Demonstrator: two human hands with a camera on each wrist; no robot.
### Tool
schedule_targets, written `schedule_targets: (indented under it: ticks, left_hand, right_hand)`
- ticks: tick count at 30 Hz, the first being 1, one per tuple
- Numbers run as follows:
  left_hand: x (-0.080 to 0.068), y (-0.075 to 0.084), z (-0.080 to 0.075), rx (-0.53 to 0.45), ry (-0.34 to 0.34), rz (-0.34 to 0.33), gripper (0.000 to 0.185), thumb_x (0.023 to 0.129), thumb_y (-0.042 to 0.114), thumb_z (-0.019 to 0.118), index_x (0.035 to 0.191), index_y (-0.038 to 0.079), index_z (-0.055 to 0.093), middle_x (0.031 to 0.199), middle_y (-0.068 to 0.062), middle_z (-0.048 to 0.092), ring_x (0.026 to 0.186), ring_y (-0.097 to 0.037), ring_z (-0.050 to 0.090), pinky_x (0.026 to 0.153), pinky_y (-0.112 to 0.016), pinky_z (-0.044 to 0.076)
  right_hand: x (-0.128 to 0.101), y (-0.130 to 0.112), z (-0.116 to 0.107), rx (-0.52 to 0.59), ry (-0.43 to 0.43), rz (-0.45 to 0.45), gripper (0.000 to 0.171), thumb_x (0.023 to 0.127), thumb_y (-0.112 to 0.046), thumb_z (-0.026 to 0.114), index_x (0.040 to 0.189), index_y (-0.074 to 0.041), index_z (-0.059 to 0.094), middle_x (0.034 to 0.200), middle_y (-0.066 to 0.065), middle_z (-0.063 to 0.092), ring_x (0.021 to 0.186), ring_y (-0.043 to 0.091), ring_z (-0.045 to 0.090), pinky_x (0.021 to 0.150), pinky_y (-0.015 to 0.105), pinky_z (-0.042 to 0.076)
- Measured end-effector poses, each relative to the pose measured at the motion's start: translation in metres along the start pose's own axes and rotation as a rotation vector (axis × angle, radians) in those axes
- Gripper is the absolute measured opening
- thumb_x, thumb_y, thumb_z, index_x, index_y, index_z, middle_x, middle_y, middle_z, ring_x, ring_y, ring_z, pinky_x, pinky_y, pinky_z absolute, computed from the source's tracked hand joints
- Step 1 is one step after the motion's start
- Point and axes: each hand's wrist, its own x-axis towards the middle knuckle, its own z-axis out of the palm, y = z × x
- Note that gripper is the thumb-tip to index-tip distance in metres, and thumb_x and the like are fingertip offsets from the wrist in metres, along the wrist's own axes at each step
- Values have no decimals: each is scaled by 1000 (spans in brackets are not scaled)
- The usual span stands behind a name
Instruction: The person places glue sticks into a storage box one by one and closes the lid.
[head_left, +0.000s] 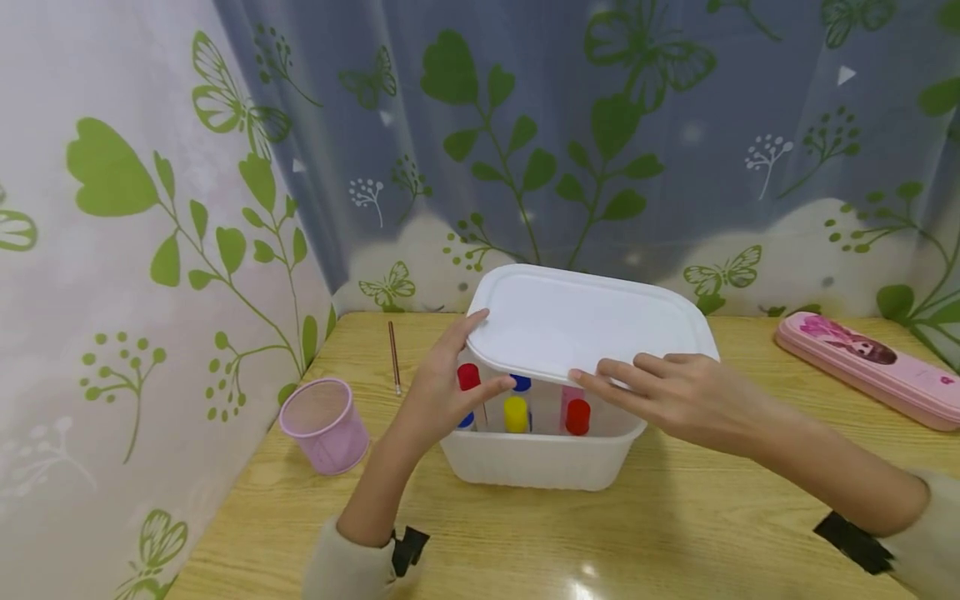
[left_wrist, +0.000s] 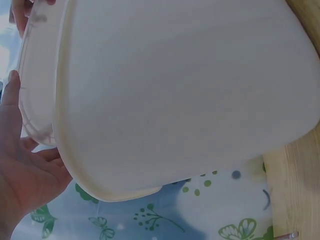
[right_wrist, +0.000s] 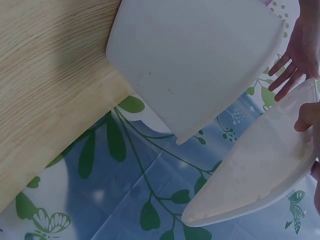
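Note:
A white lid [head_left: 592,321] is tilted above a white plastic box [head_left: 536,462] on the table. My right hand [head_left: 682,396] grips the lid's front right edge, its fingers on top; the thumb [right_wrist: 306,116] lies against the underside in the right wrist view. Fingers spread, my left hand [head_left: 438,387] is at the lid's left corner. In the left wrist view the left hand [left_wrist: 32,175] overlaps the box rim. Inside the box stand things with a yellow cap [head_left: 516,414], red caps [head_left: 577,417] and blue caps [head_left: 521,383]; their lower parts are hidden.
A pink mesh cup [head_left: 330,442] stands left of the box. Behind it lies a thin dark brush-like stick [head_left: 394,354]. A pink pencil case [head_left: 870,367] lies at the right. A leaf-patterned curtain [head_left: 540,167] hangs behind the wooden table [head_left: 720,517].

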Motion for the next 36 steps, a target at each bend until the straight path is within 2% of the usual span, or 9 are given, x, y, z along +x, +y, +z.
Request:
schedule_targets:
  ticks: [5,13,16,20,25,28,32,36]
  left_hand:
    - [-6,0,0,10,18,-31,76,75,30,76,136,6,38,139,-9,37,120,-21,42,97,-39,38]
    - [-16,-3,1,12,91,-66,64,75,17,77,127,4,43,137,-17,37,122,-28,39,97,-43,37]
    - [-20,-5,0,-3,107,-57,67,72,14,79,126,4,41,136,-19,37,120,-29,41,96,-44,38]
    - [-24,-8,-1,0,118,-43,72,69,19,81,127,4,40,131,-18,41,117,-27,44,95,-43,39]
    - [-27,-9,0,-37,171,-55,66,69,17,80,122,3,42,132,-17,41,116,-26,44,95,-43,39]
    - [-30,-10,1,-76,228,-34,63,68,21,79,118,2,45,132,-18,42,118,-27,43,96,-43,38]
    - [-32,-11,2,-80,308,12,64,67,39,71,113,0,49,124,-20,48,112,-31,47,93,-45,40]
    - [-34,2,0,-67,363,44,68,68,48,65,108,-5,51,117,-26,51,110,-39,48,91,-51,41]
  right_hand:
    - [5,-2,4,-16,-1,-23,44,100,2,20,136,-9,42,108,5,59,71,17,53,48,22,45]
    - [14,-5,9,-28,-19,-57,44,100,2,19,136,-9,41,110,4,55,71,17,53,45,21,41]
    - [17,-6,10,-42,-35,-66,45,100,3,18,136,-9,42,110,3,54,70,16,51,45,20,39]
    - [20,-8,13,-58,-56,-75,47,99,4,17,136,-10,42,110,2,53,70,15,50,47,19,40]
    - [23,-9,15,-67,-63,-77,48,99,5,17,139,-10,39,111,2,53,71,15,50,47,19,39]
    - [24,-9,16,-77,-60,-78,48,99,5,18,140,-10,37,110,2,52,69,15,49,46,18,37]
    - [26,-9,17,-70,-61,-78,48,99,5,17,140,-10,37,108,3,53,70,16,51,47,19,39]
    - [26,-10,18,-44,-55,-58,47,100,3,16,137,-12,41,105,5,56,73,18,54,50,20,44]
